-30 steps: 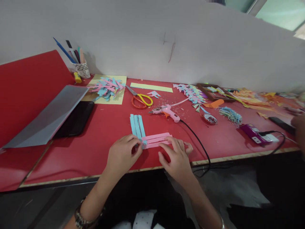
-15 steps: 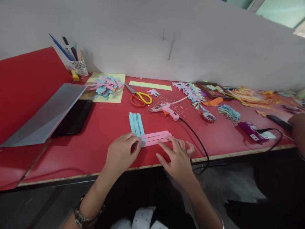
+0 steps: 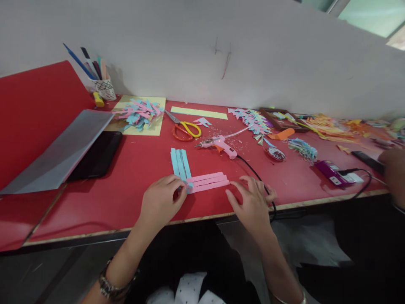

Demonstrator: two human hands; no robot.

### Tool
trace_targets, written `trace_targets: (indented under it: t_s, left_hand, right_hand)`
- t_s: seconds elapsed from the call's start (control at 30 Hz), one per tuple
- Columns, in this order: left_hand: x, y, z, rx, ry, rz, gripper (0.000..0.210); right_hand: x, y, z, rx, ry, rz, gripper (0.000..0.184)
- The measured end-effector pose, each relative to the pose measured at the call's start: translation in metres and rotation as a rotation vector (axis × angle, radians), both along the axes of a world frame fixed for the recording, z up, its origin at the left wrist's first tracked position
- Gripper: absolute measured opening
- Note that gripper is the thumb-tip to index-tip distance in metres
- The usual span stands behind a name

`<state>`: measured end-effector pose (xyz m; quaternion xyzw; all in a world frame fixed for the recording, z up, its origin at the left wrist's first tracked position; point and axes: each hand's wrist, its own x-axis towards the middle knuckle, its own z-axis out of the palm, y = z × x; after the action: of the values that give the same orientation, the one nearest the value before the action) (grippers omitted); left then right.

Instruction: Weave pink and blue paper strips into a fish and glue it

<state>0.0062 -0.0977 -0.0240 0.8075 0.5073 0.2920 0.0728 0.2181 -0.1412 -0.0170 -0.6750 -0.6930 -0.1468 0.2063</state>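
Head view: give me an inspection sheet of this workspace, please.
Surface: red table, small specks scattered around the glue gun.
Job's things: blue strips and pink strips meet at a corner.
Clutter: scissors; paper pile on a yellow sheet.
Hands: left hand pinches that corner; right hand open beside the pink ends, contact unclear.
Cables: glue gun's black cable passes behind the right hand's fingers.
Surroundings: wall behind; another person's hand at right.

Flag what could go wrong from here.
The cord passes by the right hand's fingers; a snag might drag the glue gun.
If hot, the gun could burn fingers reaching beyond the strips.
The left hand is where pink strips meet blue strips; a nudge might skew them.
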Motion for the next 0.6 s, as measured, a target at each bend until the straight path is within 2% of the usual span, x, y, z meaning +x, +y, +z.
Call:
trace_targets:
  t_s: [0.1,0.27,0.6]
  left_hand:
    - [0.0,0.0,0.0,-0.008,0.008,0.0,0.021]
    - [0.0,0.0,-0.001,-0.005,0.005,-0.005,0.02]
    - [0.0,0.001,-0.001,-0.03,0.04,0.019,0.021]
  right_hand:
    - [-0.011,-0.001,0.001,-0.012,0.021,0.058,0.03]
    - [-0.041,-0.005,-0.001,-0.194,-0.065,0.293,0.039]
    - [-0.053,-0.004,-0.001,-0.254,-0.07,0.318,0.043]
